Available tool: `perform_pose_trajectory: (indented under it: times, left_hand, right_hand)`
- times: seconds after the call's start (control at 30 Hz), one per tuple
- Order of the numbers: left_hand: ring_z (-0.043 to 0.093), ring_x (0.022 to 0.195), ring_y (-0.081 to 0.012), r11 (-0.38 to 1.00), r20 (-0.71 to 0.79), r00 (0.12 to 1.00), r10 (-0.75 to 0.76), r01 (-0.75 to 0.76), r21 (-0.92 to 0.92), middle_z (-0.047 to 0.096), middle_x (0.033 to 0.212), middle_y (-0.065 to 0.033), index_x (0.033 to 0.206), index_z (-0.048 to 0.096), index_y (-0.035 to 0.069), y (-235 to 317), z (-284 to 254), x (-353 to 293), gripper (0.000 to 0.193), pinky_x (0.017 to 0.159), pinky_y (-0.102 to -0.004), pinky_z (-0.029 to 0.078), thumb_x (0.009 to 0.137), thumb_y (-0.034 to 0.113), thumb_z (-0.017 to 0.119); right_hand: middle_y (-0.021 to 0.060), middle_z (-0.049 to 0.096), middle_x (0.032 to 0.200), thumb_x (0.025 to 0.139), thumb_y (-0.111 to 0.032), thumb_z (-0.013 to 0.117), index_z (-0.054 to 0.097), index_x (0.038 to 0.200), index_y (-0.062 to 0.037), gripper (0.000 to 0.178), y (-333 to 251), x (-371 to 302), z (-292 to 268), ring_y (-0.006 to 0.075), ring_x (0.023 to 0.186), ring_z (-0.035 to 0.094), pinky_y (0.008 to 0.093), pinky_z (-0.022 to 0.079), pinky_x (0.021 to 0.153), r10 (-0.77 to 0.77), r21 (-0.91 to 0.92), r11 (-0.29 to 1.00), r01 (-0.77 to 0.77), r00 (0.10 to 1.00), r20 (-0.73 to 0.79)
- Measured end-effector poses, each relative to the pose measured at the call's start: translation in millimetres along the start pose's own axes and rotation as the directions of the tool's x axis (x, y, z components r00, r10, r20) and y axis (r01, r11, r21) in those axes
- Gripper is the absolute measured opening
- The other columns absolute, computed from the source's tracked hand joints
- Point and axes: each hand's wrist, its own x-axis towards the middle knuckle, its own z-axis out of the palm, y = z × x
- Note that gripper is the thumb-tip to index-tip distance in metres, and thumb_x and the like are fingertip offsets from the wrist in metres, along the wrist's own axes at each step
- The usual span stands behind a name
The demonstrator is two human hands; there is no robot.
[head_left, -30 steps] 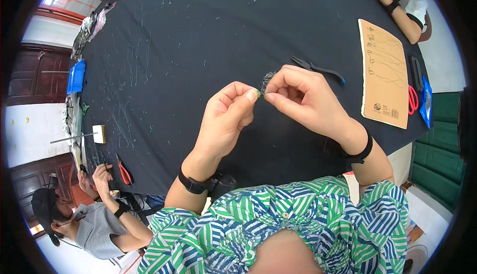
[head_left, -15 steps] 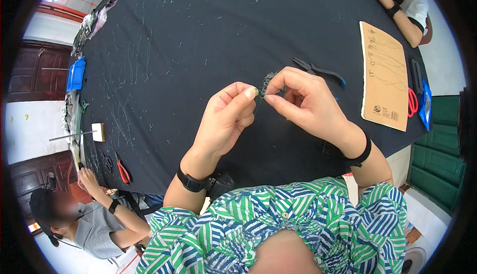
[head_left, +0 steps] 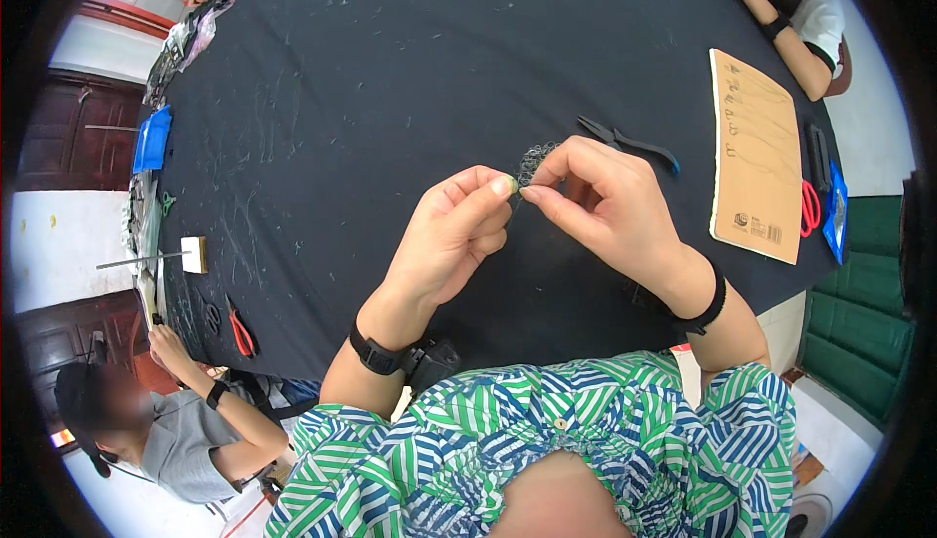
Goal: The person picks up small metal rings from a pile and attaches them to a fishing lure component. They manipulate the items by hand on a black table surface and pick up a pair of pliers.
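Note:
Close together over the black cloth, my left hand [head_left: 451, 236] and my right hand [head_left: 617, 208] are both closed in a pinch, fingertips almost touching. A tiny greenish bit [head_left: 512, 185] shows at my left thumb tip; its kind is too small to make out. My right thumb and index finger meet just beside it, and whatever they grip is too fine to tell. Right behind the fingertips lies a heap of small, dark, wiry loops [head_left: 535, 158], partly hidden by my right hand. Pliers with dark handles [head_left: 630, 142] lie beyond that hand.
At right are a brown notebook [head_left: 752, 182] with thin lines and small hooked shapes on it, and red-handled scissors [head_left: 810, 208]. Red-handled pliers [head_left: 240, 331] lie at left. Loose threads [head_left: 244, 138] litter the black cloth [head_left: 410, 70]. Other people sit around the table.
My fingertips have come closer together, my left hand shifting slightly right. The fine strand that showed below them is now harder to see. The view has tilted a little.

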Motion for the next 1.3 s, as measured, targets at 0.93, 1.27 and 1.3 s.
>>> perform_pose_trajectory:
  times: [0.93,1.27,1.3]
  left_hand:
    - [0.029,0.054,0.0,0.942,-0.123,0.946,0.299,-0.271,0.2,0.044,0.067,0.009,0.095,0.06,0.004,3,0,-4,0.012,0.048,-0.0206,0.023,0.098,0.015,0.061]
    - [0.05,0.068,0.0003,0.864,-0.067,0.928,0.368,-0.314,0.394,0.061,0.08,0.0037,0.097,0.06,0.003,1,7,-10,0.01,0.06,-0.016,0.038,0.098,0.013,0.062]
    - [0.05,0.068,0.0003,0.864,-0.067,0.928,0.367,-0.313,0.394,0.061,0.08,0.0037,0.097,0.06,0.003,1,8,-10,0.01,0.06,-0.016,0.038,0.098,0.013,0.062]
  right_hand:
    - [0.0042,0.056,0.087,0.083,-0.017,0.075,0.063,0.084,-0.0043,0.018,-8,1,-1,0.0105,0.063,0.058,0.0258,0.043,0.054,0.026,0.002,1.0,-0.027,0.997,0.071]
    - [0.0107,0.063,0.1,0.096,-0.019,0.064,0.056,0.111,0.0018,0.027,-4,2,5,0.0111,0.074,0.067,0.02,0.054,0.056,0.314,0.638,0.534,-0.556,0.83,0.461]
    - [0.0106,0.064,0.1,0.097,-0.018,0.063,0.056,0.11,0.002,0.025,-3,3,5,0.0125,0.075,0.068,0.0211,0.056,0.058,0.318,0.67,0.465,-0.579,0.816,0.484]
